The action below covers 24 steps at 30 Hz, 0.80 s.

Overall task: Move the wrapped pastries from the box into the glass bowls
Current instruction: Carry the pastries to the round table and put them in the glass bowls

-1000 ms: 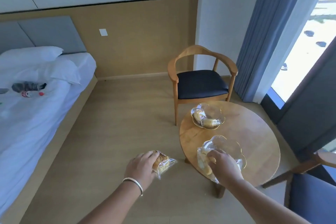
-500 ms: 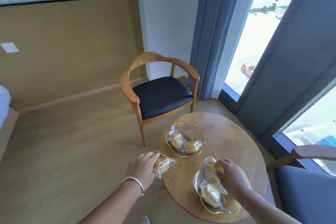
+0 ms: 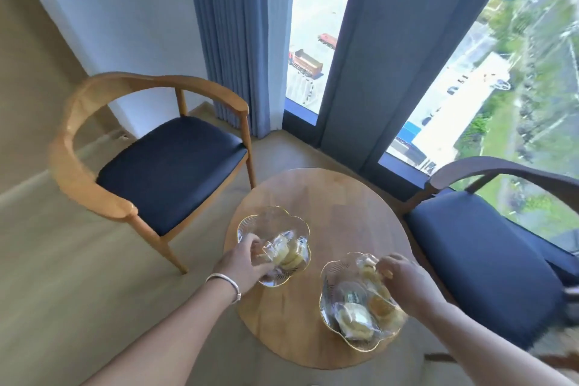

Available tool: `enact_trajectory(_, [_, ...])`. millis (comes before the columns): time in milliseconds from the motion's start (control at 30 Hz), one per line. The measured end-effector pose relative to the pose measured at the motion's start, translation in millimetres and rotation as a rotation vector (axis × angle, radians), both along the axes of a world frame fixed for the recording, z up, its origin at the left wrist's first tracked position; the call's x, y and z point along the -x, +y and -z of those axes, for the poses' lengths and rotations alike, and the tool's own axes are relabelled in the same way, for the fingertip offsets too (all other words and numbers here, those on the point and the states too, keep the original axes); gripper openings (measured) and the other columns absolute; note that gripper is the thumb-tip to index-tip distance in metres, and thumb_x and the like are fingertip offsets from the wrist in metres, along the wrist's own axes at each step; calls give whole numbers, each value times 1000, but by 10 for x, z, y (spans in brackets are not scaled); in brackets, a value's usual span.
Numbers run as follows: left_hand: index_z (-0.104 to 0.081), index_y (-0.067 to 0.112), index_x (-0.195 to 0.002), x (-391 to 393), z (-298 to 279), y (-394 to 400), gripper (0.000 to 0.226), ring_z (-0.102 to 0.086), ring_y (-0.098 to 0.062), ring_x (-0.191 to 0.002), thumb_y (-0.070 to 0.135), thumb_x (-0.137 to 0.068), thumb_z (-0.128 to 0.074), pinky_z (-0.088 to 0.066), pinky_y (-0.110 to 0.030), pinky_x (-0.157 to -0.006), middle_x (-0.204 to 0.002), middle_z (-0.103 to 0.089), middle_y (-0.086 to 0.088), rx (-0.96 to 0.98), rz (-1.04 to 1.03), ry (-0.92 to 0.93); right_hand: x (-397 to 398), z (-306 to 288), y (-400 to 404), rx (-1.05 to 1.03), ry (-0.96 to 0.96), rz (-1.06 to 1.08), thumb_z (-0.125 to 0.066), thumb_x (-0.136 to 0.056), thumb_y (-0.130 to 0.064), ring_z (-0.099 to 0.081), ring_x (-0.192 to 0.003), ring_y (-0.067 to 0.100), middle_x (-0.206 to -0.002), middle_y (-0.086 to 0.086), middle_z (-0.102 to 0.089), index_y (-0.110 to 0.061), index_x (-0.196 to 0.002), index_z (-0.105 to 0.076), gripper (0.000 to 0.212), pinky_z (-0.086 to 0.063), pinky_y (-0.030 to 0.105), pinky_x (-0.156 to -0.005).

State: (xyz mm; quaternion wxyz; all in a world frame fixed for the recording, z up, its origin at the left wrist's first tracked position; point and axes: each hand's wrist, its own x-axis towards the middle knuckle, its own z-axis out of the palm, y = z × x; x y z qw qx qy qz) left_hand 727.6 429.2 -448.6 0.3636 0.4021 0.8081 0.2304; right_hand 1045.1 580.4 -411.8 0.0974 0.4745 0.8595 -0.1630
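Holding a wrapped pastry (image 3: 261, 252) in my left hand (image 3: 242, 265), I have it down inside the far glass bowl (image 3: 272, 222), fingers curled round the clear wrapper against two or three other wrapped pastries (image 3: 289, 252) already lying there. My right hand (image 3: 407, 283) reaches into the near glass bowl (image 3: 332, 279), fingertips closed on the top of a crinkled wrapper (image 3: 372, 273) at the bowl's right edge; beneath it sit more wrapped pastries (image 3: 354, 318), pale and round, one with a small dark label. How many that bowl holds I cannot tell, as the plastic glares. Both bowls have scalloped rims edged in gold and stand near each other, not touching, on the front half of a small round wooden table (image 3: 338, 197). A silver bangle (image 3: 225, 280) circles my left wrist. The box named in the task does not show in this view.

To the left of the table stands a wooden armchair (image 3: 94, 172) with a dark blue seat; to the right, a second armchair (image 3: 482, 247) with a darker frame and the same blue cushion, close against the table's edge. Behind them hang blue curtains (image 3: 244, 41) beside tall windows (image 3: 316, 25) looking down on trucks, roofs and green ground far below. The floor (image 3: 62, 260) is pale wood.
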Motion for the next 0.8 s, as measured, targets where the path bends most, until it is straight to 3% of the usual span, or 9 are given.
enact_trajectory(100, [-46, 36, -105, 114, 166, 286, 53, -57, -17, -101, 46, -65, -80, -48, -40, -92, -110, -58, 6, 5, -31, -79, -57, 130, 94, 14, -4, 15, -66, -86, -17, -62, -86, 12, -96, -12, -63, -30, -93, -67, 15, -52, 28, -76])
enact_trajectory(267, [-52, 29, -109, 259, 381, 682, 47, -55, -11, -96, 39, -73, -79, -42, -29, -80, -105, -57, 9, 7, -96, -149, -116, 389, 276, 34, -47, -51, -59, -88, -12, -62, -84, 14, -96, -9, -63, -26, -87, -66, 16, -50, 25, -71])
enact_trajectory(467, [-59, 14, -117, 395, 603, 1016, 44, -56, -19, -96, 35, -82, -71, -44, -32, -82, -106, -60, -3, 70, 0, -66, -132, 661, 561, 141, -111, -137, -58, -82, -2, -60, -87, 19, -96, -10, -60, -28, -89, -62, 28, -47, 28, -70])
enact_trajectory(600, [-53, 13, -117, 456, 735, 1211, 44, -53, -18, -94, 30, -82, -73, -40, -30, -79, -105, -56, -2, 73, 20, -37, -71, 841, 706, 183, -120, -181, -58, -85, -2, -60, -95, 18, -104, -11, -61, -28, -100, -64, 31, -49, 31, -81])
enact_trajectory(700, [-52, 17, -107, 475, 848, 1327, 37, -55, -20, -90, 32, -81, -73, -41, -32, -74, -100, -58, -2, 87, 7, 6, 11, 991, 783, 213, -111, -184, -59, -85, 0, -59, -96, 17, -108, -10, -62, -29, -102, -65, 35, -47, 29, -81])
enact_trajectory(800, [-57, 18, -110, 490, 979, 1395, 33, -58, -21, -94, 36, -84, -68, -47, -35, -82, -104, -62, -2, 133, 35, 49, 71, 1112, 844, 236, -100, -187, -58, -84, 2, -59, -98, 18, -110, -9, -62, -29, -103, -65, 37, -46, 28, -81])
